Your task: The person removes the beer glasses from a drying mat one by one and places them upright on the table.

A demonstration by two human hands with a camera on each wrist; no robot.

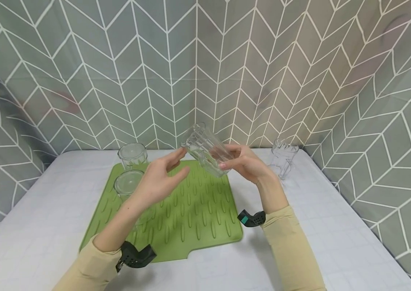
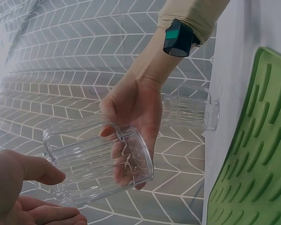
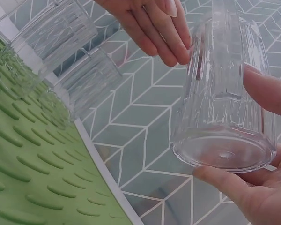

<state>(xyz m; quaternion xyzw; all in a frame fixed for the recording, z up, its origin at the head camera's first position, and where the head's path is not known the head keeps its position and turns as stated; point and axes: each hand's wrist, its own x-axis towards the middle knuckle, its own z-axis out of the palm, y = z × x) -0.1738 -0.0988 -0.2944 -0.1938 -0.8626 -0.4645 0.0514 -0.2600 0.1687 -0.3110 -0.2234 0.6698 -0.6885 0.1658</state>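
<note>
My right hand (image 1: 247,163) grips a clear ribbed mug (image 1: 209,155) near its base, thumb on one side and fingers on the other. The mug is tilted in the air above the back of the green mat (image 1: 190,218), its rim end toward the left. Beside that rim end is my left hand (image 1: 161,178), thumb and fingers extended and parted. In the left wrist view the mug's handle (image 2: 84,125) shows on its upper side. Whether the left fingertips (image 3: 181,56) touch the mug is hard to tell.
Two more clear mugs stand at the mat's left side, one at the back (image 1: 132,153) and one nearer (image 1: 129,182), partly behind my left arm. Another clear mug (image 1: 284,157) is on the white table (image 1: 321,226) at the back right. A patterned curtain (image 1: 183,72) hangs close behind.
</note>
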